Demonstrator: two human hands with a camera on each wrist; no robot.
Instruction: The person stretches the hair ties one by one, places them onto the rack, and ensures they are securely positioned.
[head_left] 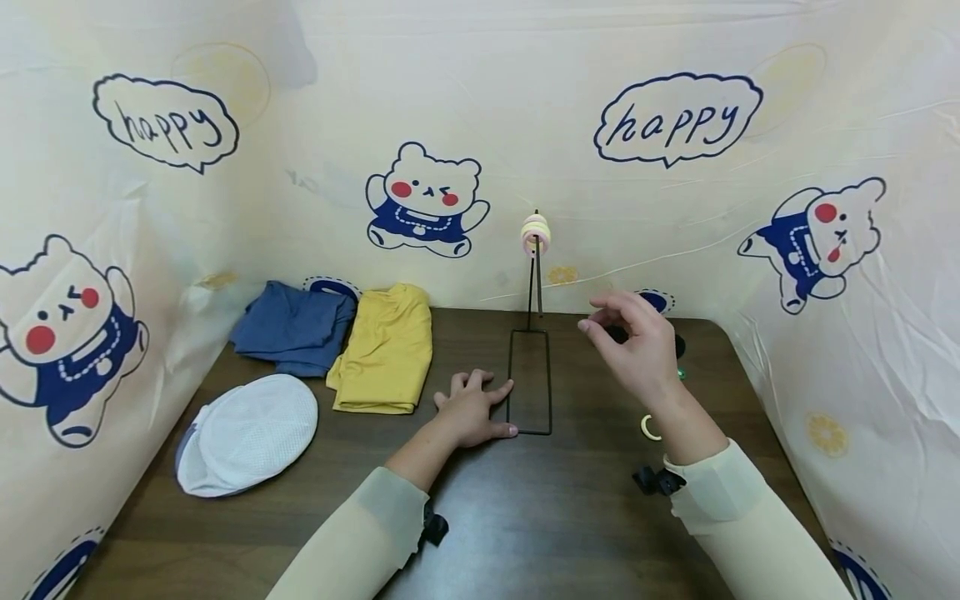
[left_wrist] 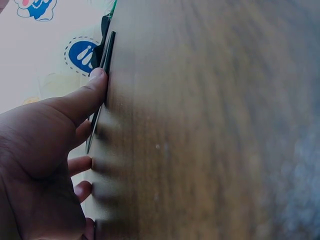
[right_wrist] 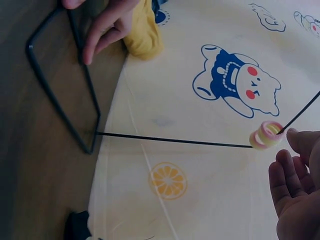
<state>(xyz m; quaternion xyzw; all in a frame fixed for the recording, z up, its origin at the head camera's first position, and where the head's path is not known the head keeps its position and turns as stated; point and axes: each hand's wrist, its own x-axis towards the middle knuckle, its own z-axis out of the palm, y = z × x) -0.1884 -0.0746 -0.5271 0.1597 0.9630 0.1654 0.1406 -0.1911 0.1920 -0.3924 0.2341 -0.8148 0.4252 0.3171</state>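
Note:
A black wire stand (head_left: 551, 383) lies with its rectangular base on the table, and a thin rod rises from the base's far end. Pink and pale-yellow rings (right_wrist: 266, 135) hang together on the stand's upper arm. My left hand (head_left: 471, 412) rests spread at the left side of the base, thumb and index finger touching the wire. Raised to the right of the upper arm is my right hand (head_left: 633, 342). Its fingers are loosely bent, the thumb (right_wrist: 302, 142) is apart from them, and nothing shows between. In the right wrist view the thumb tip is close beside the rings.
A pale yellow ring (head_left: 649, 428) lies by my right forearm. Dark items (head_left: 679, 346) and a small green piece (head_left: 681, 374) are partly hidden behind my right hand. At the left are folded blue cloth (head_left: 294, 327), yellow cloth (head_left: 384, 350) and a white cap (head_left: 251, 433).

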